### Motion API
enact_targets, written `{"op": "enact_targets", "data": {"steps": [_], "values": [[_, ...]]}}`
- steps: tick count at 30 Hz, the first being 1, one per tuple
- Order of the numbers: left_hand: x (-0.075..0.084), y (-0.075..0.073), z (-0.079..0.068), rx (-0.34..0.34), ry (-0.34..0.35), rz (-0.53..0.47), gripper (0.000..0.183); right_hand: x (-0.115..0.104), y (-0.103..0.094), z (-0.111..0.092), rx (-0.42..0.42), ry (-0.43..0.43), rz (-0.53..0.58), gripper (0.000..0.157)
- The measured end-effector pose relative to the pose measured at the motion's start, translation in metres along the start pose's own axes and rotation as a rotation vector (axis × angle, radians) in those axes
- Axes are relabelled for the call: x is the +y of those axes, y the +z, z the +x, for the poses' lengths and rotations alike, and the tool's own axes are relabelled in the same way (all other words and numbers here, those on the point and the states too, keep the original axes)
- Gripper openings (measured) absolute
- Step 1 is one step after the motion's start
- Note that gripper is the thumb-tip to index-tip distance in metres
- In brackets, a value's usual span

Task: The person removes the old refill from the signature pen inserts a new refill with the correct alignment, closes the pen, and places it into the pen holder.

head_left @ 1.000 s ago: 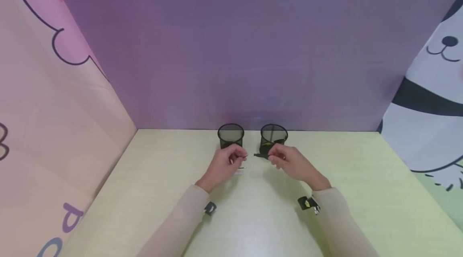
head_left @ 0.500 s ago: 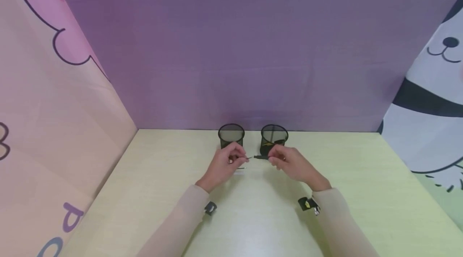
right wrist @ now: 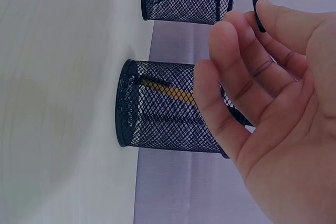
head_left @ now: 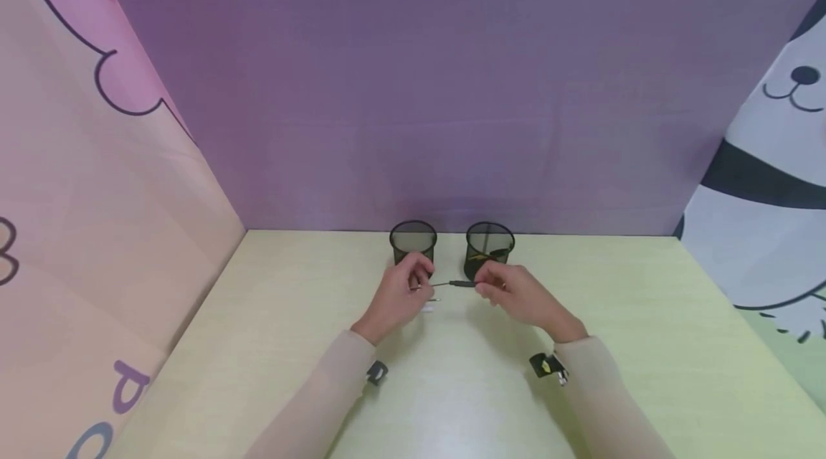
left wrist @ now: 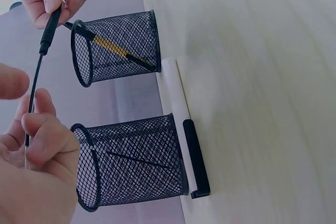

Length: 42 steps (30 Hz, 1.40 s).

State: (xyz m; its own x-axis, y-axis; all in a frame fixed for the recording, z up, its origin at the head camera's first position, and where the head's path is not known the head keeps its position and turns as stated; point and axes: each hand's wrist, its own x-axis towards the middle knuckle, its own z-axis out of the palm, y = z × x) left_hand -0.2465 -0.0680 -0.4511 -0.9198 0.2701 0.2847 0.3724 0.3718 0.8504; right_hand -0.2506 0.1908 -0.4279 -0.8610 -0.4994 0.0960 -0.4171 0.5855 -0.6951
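Note:
My right hand (head_left: 521,292) pinches a slim black pen section (left wrist: 49,35) with a ribbed grip, between thumb and forefinger. From its end a thin dark pen refill (left wrist: 34,80) runs towards my left hand (head_left: 396,295), whose curled fingers lie round the refill's other end. The left thumb (left wrist: 11,81) stands apart from the refill in the left wrist view. How deep the refill sits in the black section is hidden. Both hands are raised just in front of two black mesh cups. Below the left hand, a white and black pen-like piece (left wrist: 181,98) lies on the table.
The left mesh cup (head_left: 413,245) shows a thin dark line through its mesh. In the right mesh cup (head_left: 476,271) leans a yellow and black stick-like tool (left wrist: 110,45). Behind the pale table (head_left: 290,344) rises a purple backdrop (head_left: 413,107).
The refill and the black section were apart and now line up end to end. More of the refill shows as my left fingers have shifted back along it, slightly to the left.

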Motion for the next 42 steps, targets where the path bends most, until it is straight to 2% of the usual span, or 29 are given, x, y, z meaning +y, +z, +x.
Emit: {"op": "enact_targets", "data": {"steps": [5,9,14,17,23,25,30,35,38,42], "values": [[-0.0014,-0.0025,0.0004,0.001,0.011,-0.044,0.024,0.0017,-0.0014,0.0000,0.000,-0.001,-0.003,0.013],[-0.0026,-0.0035,0.0014,0.044,-0.015,-0.057,0.021,0.0022,-0.0032,-0.0009,0.001,0.002,-0.002,0.015],[-0.0042,-0.0030,0.0025,0.074,-0.067,-0.024,0.010,-0.0008,-0.0055,-0.0014,0.001,0.020,0.004,0.014],[-0.0044,-0.0030,0.0022,0.071,-0.065,0.007,0.005,-0.0011,-0.0055,-0.0006,0.006,0.018,0.001,0.014],[-0.0070,-0.0028,0.0018,0.097,-0.060,0.045,0.009,-0.0010,-0.0045,-0.0006,0.009,0.017,0.008,0.013],[-0.0081,-0.0023,0.0021,0.090,-0.052,0.056,0.009,-0.0006,-0.0040,-0.0008,0.007,0.019,0.008,0.014],[-0.0078,-0.0003,0.0016,0.012,-0.017,0.061,0.015,0.0009,-0.0029,-0.0013,0.005,0.019,0.007,0.015],[-0.0038,0.0006,-0.0002,-0.043,-0.023,0.027,0.022,0.0020,-0.0026,-0.0012,0.010,0.015,0.003,0.014],[-0.0036,0.0010,0.0001,-0.029,-0.016,0.011,0.019,0.0017,-0.0025,-0.0010,0.011,0.017,0.002,0.015],[-0.0042,0.0018,0.0008,0.032,-0.031,0.020,0.013,0.0000,-0.0026,-0.0009,0.011,0.021,0.002,0.015]]}}
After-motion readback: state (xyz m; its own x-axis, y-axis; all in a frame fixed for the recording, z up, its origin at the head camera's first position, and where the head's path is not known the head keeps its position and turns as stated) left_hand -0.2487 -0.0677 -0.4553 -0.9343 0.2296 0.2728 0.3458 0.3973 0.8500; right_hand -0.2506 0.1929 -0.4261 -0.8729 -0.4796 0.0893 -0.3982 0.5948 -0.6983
